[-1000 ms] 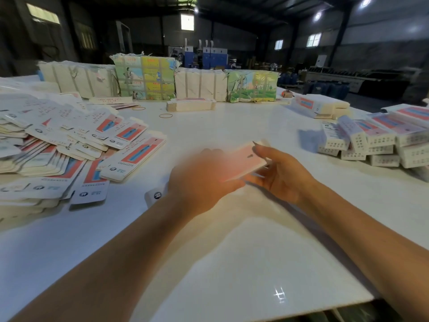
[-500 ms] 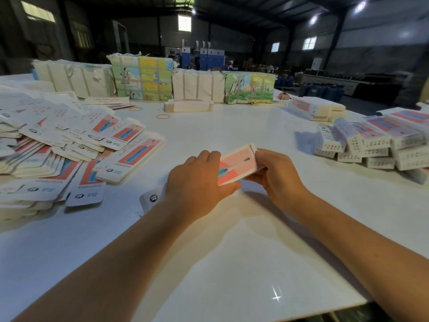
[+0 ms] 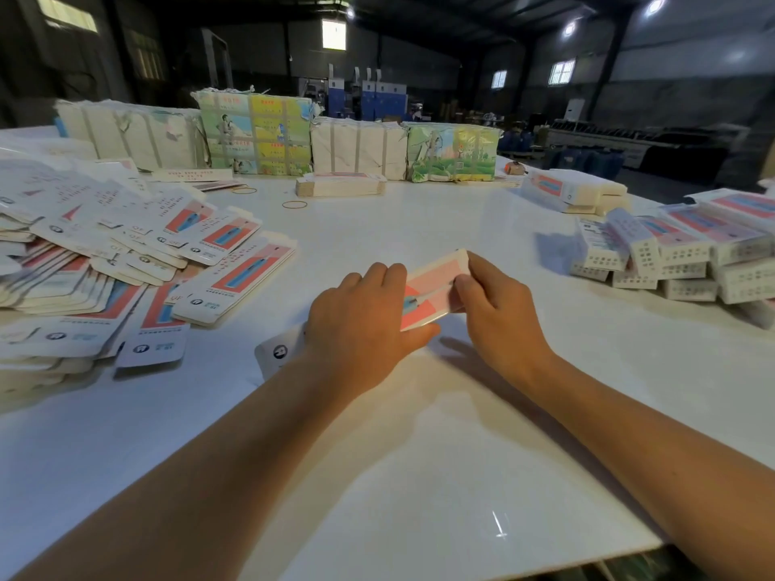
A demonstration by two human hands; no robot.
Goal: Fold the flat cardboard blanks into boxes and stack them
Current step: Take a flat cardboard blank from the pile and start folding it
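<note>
Cardboard blank [image 3: 432, 289] half-hidden under left hand [image 3: 362, 325]

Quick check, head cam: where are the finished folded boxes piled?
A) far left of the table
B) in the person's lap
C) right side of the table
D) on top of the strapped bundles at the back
C: the folded boxes are heaped at the table's right side, while the flat blanks are spread on the left.
</note>
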